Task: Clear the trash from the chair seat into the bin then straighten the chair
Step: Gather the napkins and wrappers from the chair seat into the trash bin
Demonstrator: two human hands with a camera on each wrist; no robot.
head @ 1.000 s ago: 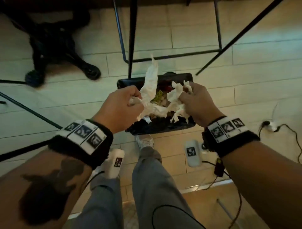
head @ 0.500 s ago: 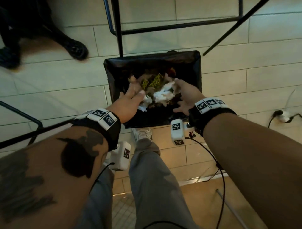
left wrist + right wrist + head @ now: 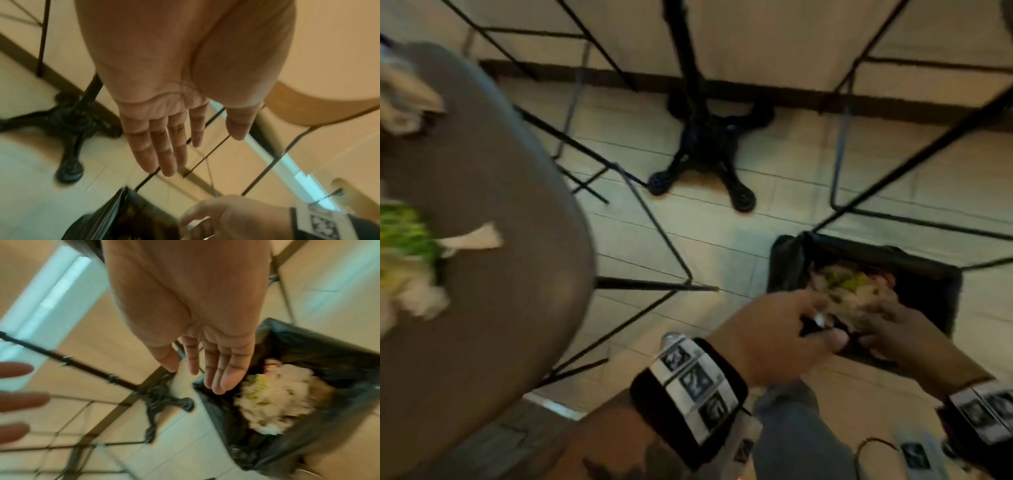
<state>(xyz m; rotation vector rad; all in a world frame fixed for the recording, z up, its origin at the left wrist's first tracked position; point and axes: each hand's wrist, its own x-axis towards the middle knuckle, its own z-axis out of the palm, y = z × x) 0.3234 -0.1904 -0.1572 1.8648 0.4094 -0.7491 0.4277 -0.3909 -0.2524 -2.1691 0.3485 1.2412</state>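
Observation:
At the left of the head view the brown round chair seat (image 3: 500, 308) carries blurred trash: a white tissue twist (image 3: 472, 240), a green wrapper (image 3: 404, 233) and more crumpled white paper (image 3: 404, 102). The black-lined bin (image 3: 928, 284) stands on the floor at the right, with tissues and yellow-green scraps (image 3: 277, 402) inside. My left hand (image 3: 818, 318) hovers at the bin's near left corner. In the left wrist view its fingers (image 3: 164, 154) are straight and hold nothing. My right hand (image 3: 883, 322) is over the bin's near rim, with straight, empty fingers (image 3: 222, 369).
A black cast table pedestal (image 3: 705, 147) stands on the tiled floor beyond the bin. Thin black metal chair legs (image 3: 654, 219) cross the floor between seat and bin, and more frames (image 3: 839, 154) stand behind the bin. My grey trouser leg (image 3: 791, 428) is below the hands.
Both hands let go of the white tissue, which now lies in the bin. They have drawn back to the bin's near edge. The view swung left, and the chair seat came into sight.

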